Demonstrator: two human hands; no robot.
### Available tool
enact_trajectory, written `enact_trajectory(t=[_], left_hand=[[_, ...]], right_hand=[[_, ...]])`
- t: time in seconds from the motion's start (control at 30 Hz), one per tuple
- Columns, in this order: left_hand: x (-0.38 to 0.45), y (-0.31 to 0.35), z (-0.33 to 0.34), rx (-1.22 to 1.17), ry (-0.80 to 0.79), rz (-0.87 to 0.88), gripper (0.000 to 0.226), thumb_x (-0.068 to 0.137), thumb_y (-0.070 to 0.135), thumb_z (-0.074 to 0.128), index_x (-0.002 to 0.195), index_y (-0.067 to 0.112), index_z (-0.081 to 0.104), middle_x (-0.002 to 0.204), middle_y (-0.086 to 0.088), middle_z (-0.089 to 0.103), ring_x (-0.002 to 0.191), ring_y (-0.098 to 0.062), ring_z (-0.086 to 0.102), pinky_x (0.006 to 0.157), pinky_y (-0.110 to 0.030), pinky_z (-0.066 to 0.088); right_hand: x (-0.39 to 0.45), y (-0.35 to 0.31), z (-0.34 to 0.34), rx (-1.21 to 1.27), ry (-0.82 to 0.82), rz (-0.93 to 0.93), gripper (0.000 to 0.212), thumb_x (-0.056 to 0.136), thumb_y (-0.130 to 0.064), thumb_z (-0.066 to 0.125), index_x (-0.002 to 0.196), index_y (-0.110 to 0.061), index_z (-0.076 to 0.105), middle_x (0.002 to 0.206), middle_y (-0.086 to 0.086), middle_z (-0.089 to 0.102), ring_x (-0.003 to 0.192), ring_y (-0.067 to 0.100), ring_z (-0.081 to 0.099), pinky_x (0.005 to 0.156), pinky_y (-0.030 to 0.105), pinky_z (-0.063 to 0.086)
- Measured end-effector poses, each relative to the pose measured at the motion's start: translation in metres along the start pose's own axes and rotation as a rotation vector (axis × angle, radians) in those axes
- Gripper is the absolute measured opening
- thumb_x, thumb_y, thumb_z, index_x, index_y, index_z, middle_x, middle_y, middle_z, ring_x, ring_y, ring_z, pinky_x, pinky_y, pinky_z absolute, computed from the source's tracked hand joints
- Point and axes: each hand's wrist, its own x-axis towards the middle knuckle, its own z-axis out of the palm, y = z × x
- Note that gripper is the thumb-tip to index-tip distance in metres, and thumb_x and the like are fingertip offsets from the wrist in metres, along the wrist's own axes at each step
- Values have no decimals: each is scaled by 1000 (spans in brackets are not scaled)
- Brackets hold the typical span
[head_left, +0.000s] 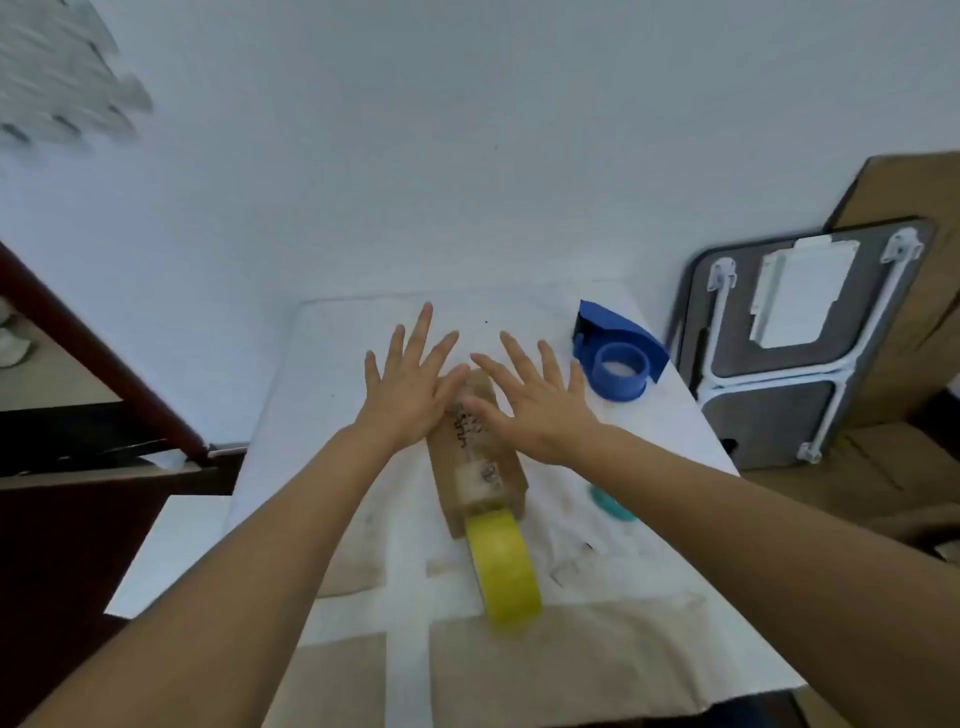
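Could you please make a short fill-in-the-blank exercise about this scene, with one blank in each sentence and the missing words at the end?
1. The left hand and the right hand, fingers spread, are over the far end of a long brown ____ box.
2. The roll of tape at the near end of the box is ____ in colour.
3. The blue tape dispenser stands on the white table, to the ____ of the right hand.

Missing words: cardboard; yellow; right.
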Motion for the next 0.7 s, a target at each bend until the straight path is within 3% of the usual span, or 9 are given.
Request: enact_trajectory(t=[0.2,0.4,0.53,0.6,0.7], left_hand=[[-41,7,12,17,150,62,59,99,57,20,153,35,19,162,14,-19,151,-23,-8,116,-59,-3],[-115,25,15,-108,183,6,57,99,57,26,152,36,25,164,12,-12,151,-21,1,116,-60,7],[-154,35,21,-373,186,-27,59,95,60,32,148,35,32,163,13,-8,149,-18,16,114,-55,25],[-170,43,27,-516,195,-79,61,94,61,34,147,31,34,163,11,0,146,-19,24,115,-52,26],[-183,51,39,-720,251,-212,51,99,49,40,144,25,39,154,4,18,132,-20,42,109,-37,33]], right_hand=[[-30,1,34,14,166,-58,64,91,-68,16,150,-44,7,163,-11,-7,150,28,-10,117,57,-6],[-107,24,46,45,168,73,58,96,-60,16,151,-41,13,163,-8,-3,149,32,-2,117,55,1],[-144,53,51,123,270,198,56,97,-42,42,147,-23,28,160,5,19,141,34,27,113,52,26],[-158,64,56,209,304,225,51,95,-29,50,142,-16,36,153,8,33,131,31,42,106,45,37],[-163,76,65,299,342,257,46,93,-19,53,138,-12,41,145,8,43,125,29,49,103,41,40]])
